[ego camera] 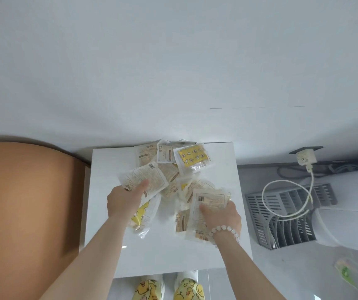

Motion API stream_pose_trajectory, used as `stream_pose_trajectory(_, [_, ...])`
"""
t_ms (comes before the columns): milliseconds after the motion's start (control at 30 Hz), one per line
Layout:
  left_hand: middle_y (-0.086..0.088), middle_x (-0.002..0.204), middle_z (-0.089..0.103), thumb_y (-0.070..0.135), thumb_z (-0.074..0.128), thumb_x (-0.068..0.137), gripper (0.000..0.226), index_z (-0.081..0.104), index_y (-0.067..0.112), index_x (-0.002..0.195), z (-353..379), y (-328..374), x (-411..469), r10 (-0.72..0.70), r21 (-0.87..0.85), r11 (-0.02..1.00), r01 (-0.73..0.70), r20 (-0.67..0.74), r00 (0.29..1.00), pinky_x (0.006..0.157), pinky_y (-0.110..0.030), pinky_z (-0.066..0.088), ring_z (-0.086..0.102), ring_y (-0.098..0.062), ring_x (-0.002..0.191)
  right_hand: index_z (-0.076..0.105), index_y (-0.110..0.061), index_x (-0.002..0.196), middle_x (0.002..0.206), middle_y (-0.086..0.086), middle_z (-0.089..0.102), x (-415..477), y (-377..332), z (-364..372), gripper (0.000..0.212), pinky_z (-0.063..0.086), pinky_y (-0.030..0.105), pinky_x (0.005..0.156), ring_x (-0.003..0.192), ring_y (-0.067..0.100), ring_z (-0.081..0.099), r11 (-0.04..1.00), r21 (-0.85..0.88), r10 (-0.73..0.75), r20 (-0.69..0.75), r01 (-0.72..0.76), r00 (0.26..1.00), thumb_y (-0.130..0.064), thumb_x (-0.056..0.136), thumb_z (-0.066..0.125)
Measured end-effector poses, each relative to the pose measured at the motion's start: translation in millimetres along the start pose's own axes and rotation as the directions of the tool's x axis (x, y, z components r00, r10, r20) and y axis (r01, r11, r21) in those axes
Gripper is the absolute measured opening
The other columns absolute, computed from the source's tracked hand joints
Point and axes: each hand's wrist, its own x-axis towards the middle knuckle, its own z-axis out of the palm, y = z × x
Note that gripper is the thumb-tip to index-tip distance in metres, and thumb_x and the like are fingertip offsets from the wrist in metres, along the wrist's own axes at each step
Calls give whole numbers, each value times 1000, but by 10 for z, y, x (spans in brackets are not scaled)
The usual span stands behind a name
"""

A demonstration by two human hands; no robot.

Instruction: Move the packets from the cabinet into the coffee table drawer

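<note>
Plain white wall is filling the upper half of your view, and below it a glossy white square worktop is carrying the packets, which are lying in a loose, overlapping heap towards its far edge. They are flat, crinkly pouches of clear and cream film with brown print. One at the back, a yellow packet, is showing small cartoon shapes. Your left hand is gripping a clear-fronted packet at the heap's left side, thumb pressing on top and fingers tucked underneath. Another yellow-printed pouch is lying just beneath that hand, and I cannot tell whether you are holding it too. Your right hand is pinching a cream rectangular packet at the near right of the heap, thumb lying across its printed label. A bracelet of round pale beads is circling that wrist. To the left, a smooth, rounded tan surface is butting against the worktop. To the right, a grey slatted rack is sitting on the floor with a white cable looping over it from a wall plug. Yellow patterned slippers are showing at the worktop's near edge.
</note>
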Motion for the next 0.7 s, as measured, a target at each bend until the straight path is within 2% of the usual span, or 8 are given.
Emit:
stream_pose_trajectory(200, [-4,60,55,49,66,82,46,55,6,67,-212,187,-315,10,10,1000,-10,-1,1000,47,-25,36,52,-17,53,50,-13,121,108,5,65,-318,-99,-227,63,54,36,79,97,26,64,997,69,-38,-15,39,999,-46,73,73])
stream_pose_trajectory(367, [-4,64,53,51,67,80,46,56,6,74,-384,522,-661,54,-56,997,-51,45,998,52,-27,40,49,-19,54,51,-12,120,107,6,64,-608,-292,-501,59,51,32,73,98,26,63,984,159,-82,-32,86,996,-43,75,73])
stream_pose_trajectory(500, [1,58,51,46,70,79,42,52,11,65,-590,792,-887,118,-83,990,-111,76,990,52,-25,38,50,-17,55,52,-12,121,107,4,65,-881,-528,-674,60,50,32,77,98,24,63,960,250,-123,-31,127,992,-44,75,73])
stream_pose_trajectory(567, [2,65,58,44,70,80,33,56,15,69,-681,923,-1010,153,-102,985,-142,109,982,56,-24,43,56,-16,62,56,-14,116,99,1,66,-982,-602,-805,55,52,30,74,90,20,64,948,284,-140,-44,146,989,-46,74,72])
stream_pose_trajectory(633, [2,72,62,41,72,79,27,60,17,76,-763,1071,-1141,191,-143,975,-170,145,971,63,-25,46,59,-18,69,59,-16,110,90,-2,65,-1080,-632,-1001,50,52,27,66,78,15,63,938,306,-148,-67,161,987,-48,74,71])
stream_pose_trajectory(700, [0,71,62,37,75,76,26,64,13,81,-830,1217,-1257,218,-186,965,-183,186,958,65,-26,46,59,-20,68,62,-17,105,86,-3,67,-1162,-638,-1220,49,53,28,64,75,14,64,929,319,-162,-99,185,982,-53,73,70])
